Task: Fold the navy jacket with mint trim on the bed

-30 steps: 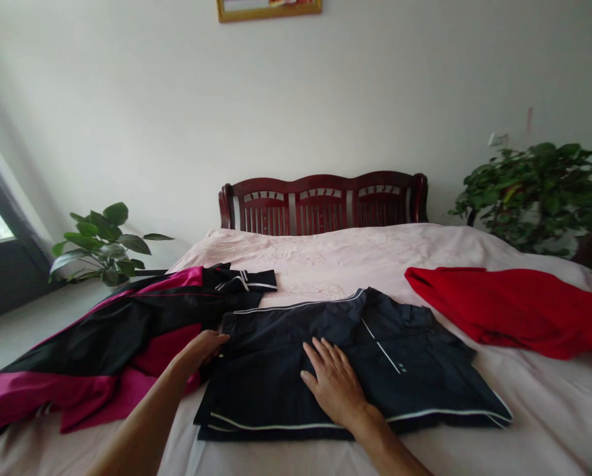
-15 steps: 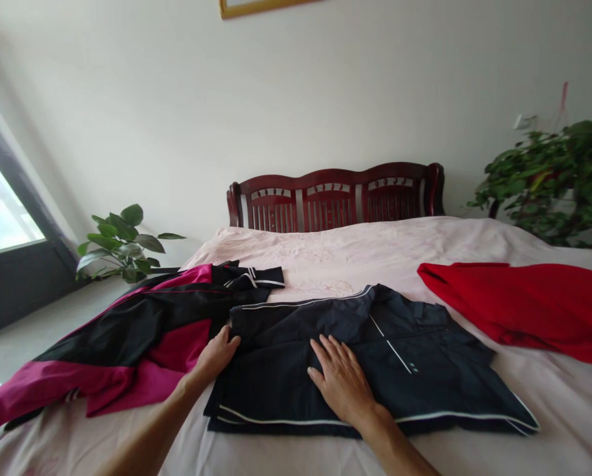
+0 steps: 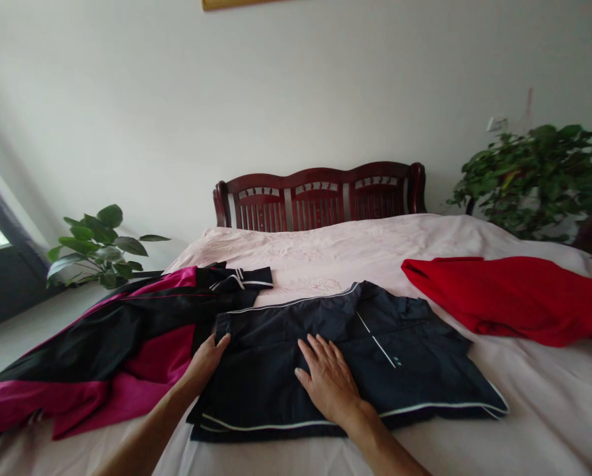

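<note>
A dark navy sports garment (image 3: 271, 383) with white piping lies folded flat on the bed in front of me. It has a white stripe and a small pale logo on its right half. At its left edge, my left hand (image 3: 207, 360) is closed on the cloth, the thumb on top and the other fingertips partly hidden. My right hand (image 3: 330, 380) rests palm down on the middle of the garment, fingers stretched out. To the left, near my left forearm, a black and magenta jacket (image 3: 162, 360) with white-striped cuffs is spread out.
A folded red garment (image 3: 514, 297) lies to the right on the pale pink bedsheet (image 3: 316, 254). Behind it stands a dark red wooden headboard (image 3: 318, 198) against the wall. Leafy plants stand at the left (image 3: 102, 244) and right (image 3: 534, 178) of the bed.
The camera view has turned slightly right, so everything sits further left. Both hands keep about the same places on the navy garment, which looks unchanged.
</note>
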Demonstrator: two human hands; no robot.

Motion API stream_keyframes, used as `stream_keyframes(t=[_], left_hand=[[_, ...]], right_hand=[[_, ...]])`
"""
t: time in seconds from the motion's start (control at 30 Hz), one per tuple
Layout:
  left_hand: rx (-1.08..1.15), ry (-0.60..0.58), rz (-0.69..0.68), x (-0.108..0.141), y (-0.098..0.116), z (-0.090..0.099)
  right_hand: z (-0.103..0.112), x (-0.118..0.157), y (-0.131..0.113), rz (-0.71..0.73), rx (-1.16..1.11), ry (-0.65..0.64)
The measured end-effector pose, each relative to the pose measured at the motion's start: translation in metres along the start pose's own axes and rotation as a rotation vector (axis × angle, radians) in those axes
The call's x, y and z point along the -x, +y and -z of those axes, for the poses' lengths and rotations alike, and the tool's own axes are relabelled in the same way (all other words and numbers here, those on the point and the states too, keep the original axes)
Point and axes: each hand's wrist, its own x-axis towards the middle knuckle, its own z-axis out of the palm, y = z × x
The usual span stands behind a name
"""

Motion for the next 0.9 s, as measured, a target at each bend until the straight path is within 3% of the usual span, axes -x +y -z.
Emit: stream_keyframes(t=[0.17,0.37,0.57,0.67,0.8,0.9], left_hand=[[0.201,-0.037,0.064,0.009,0.005,0.008],[0.509,-0.037,0.142,0.014,0.010,0.042],[0.491,-0.002,0.095,0.020,0.032,0.066],[0.377,0.029,0.050,0.015,0.050,0.073],[0.029,0.124,-0.131,0.004,0.075,0.078],[-0.201,0.160,-0.205,0.004,0.096,0.073]], right_hand=[[0.006,-0.016,0.008,-0.031,-0.089,0.104],[0.025,-0.079,0.026,-0.086,-0.256,0.364],[-0.014,-0.090,0.021,-0.055,-0.199,0.129],[-0.015,-0.088,0.015,-0.112,-0.297,0.150],[0.007,-0.093,-0.010,-0.177,-0.450,0.232],[0.011,-0.091,-0.044,-0.102,-0.962,0.269]])
